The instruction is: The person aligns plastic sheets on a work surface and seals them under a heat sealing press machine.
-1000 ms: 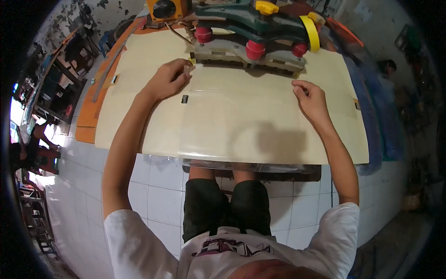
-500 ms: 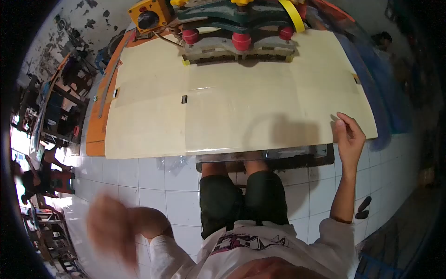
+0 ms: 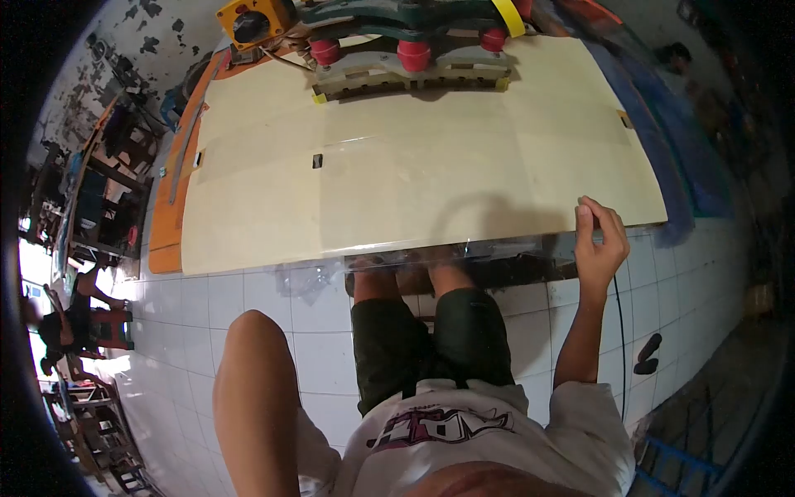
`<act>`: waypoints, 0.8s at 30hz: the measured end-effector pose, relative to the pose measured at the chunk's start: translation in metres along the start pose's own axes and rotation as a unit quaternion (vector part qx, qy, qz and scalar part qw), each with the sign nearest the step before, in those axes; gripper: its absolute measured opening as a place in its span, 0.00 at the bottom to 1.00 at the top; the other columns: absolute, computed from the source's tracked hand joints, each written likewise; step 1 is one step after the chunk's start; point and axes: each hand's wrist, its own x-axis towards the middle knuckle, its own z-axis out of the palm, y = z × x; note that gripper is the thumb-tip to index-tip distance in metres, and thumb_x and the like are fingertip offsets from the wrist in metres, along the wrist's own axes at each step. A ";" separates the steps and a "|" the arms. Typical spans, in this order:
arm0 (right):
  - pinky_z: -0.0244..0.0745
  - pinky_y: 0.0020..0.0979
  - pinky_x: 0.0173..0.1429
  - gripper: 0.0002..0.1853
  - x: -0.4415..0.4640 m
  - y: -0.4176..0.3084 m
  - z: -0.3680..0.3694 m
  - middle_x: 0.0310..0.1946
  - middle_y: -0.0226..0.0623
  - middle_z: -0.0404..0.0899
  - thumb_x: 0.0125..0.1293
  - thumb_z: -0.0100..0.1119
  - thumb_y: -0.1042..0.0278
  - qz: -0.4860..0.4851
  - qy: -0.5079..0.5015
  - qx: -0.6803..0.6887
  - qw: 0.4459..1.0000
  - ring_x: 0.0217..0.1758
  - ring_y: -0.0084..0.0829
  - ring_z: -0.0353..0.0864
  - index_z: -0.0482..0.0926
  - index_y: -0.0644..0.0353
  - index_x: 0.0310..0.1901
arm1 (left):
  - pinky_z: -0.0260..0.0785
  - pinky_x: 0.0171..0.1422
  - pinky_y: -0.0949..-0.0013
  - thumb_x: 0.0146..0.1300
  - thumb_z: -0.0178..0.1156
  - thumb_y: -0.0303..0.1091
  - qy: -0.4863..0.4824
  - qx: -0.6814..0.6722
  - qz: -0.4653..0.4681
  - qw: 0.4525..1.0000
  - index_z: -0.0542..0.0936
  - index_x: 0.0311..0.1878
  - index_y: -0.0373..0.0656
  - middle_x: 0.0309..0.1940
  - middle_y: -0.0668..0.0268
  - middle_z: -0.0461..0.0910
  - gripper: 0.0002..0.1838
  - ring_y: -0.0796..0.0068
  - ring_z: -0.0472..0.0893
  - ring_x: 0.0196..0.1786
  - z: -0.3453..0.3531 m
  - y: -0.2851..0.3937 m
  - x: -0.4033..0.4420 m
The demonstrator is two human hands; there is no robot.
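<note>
My right hand (image 3: 602, 242) is at the front right edge of a wide cream-coloured sheet (image 3: 248, 211) covering the table. Its thumb and fingertips are drawn together in a pinch over the sheet. Whatever lies between them, if anything, cannot be made out. My left forearm (image 3: 257, 398) is bent back beside my body, and the left hand is outside the view. Near the far side of the sheet stands a press-like machine (image 3: 414, 79) with red rubber mounts and a long bar underneath.
Clear plastic film (image 3: 306, 280) hangs below the table's front edge. An orange board (image 3: 166, 248) juts out at left, with a metal strip (image 3: 187, 157) along it. A yellow switch box (image 3: 248, 25) sits at back left. Dark slippers (image 3: 648, 354) lie on the floor, and a person (image 3: 70, 319) is far left.
My left hand has swung back out of view, leaving the raised elbow and forearm. The right hand has shifted slightly left, its fingertips now closer together. The whole view has moved a little.
</note>
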 end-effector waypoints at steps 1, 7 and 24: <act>0.77 0.30 0.42 0.06 0.002 -0.004 -0.001 0.34 0.37 0.85 0.66 0.64 0.73 0.007 -0.009 -0.015 1.000 0.36 0.30 0.82 0.86 0.63 0.41 | 0.72 0.52 0.59 0.56 0.65 0.35 0.000 -0.004 0.000 1.000 0.82 0.41 0.38 0.40 0.59 0.83 0.13 0.59 0.82 0.45 0.001 0.000 0.000; 0.76 0.33 0.42 0.06 0.008 -0.013 0.007 0.33 0.37 0.85 0.64 0.66 0.70 -0.033 -0.046 -0.052 0.997 0.36 0.35 0.82 0.86 0.61 0.40 | 0.73 0.52 0.58 0.57 0.65 0.36 -0.007 -0.025 0.007 1.000 0.83 0.42 0.39 0.40 0.59 0.84 0.13 0.59 0.82 0.45 0.006 -0.005 0.003; 0.78 0.33 0.46 0.06 0.001 -0.009 0.002 0.35 0.38 0.87 0.63 0.67 0.71 -0.003 -0.038 -0.033 0.999 0.40 0.35 0.84 0.87 0.61 0.40 | 0.74 0.52 0.57 0.59 0.65 0.38 -0.030 -0.076 0.040 0.996 0.83 0.45 0.44 0.41 0.60 0.84 0.13 0.59 0.83 0.45 0.011 0.001 0.012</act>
